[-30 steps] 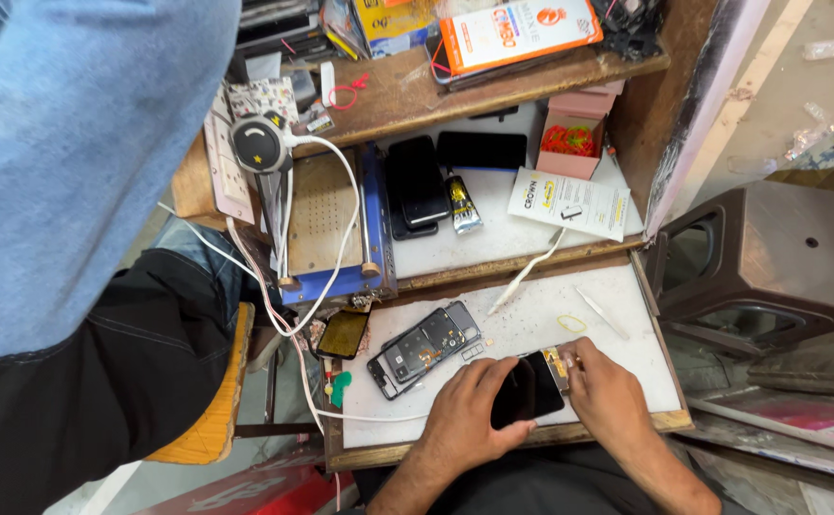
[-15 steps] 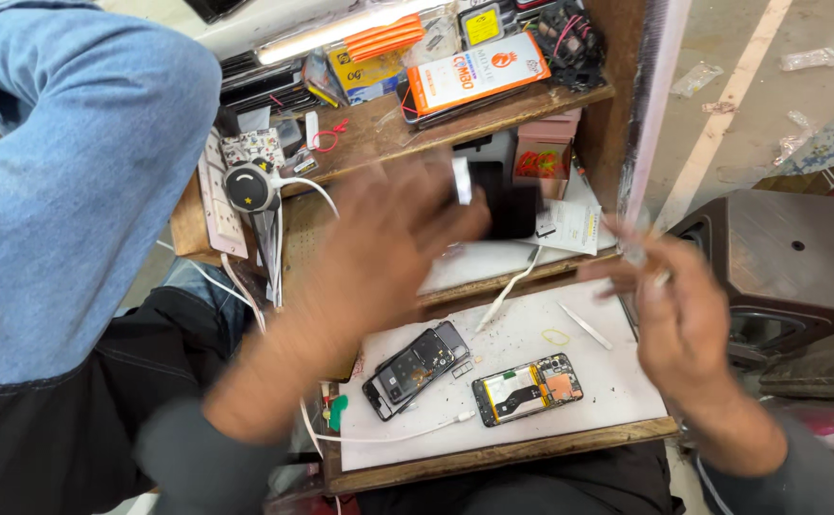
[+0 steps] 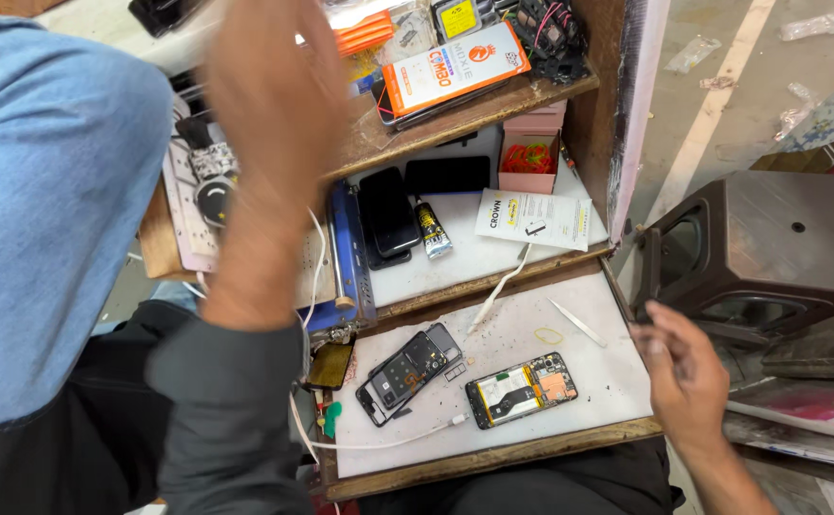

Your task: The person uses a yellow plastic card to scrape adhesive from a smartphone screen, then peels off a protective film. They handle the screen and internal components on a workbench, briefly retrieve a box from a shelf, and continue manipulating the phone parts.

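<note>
My left hand is raised and blurred in front of the upper wooden shelf; only its back shows, so what it holds is hidden. At the right edge of the white work mat my right hand hovers with loosely curled fingers and nothing visible in them. Two opened phones lie on the mat. One shows a yellow battery, nearest my right hand. The other is a dark frame to its left.
White tweezers, a rubber band and a white cable lie on the mat. Behind are black phones, a glue tube, a leaflet and a pink box. A person's blue sleeve fills the left; a brown stool stands right.
Both hands left the phone with the yellow battery, which now lies uncovered on the mat. My left hand rose toward the shelf; my right hand swung up, then dropped to the mat's right edge.
</note>
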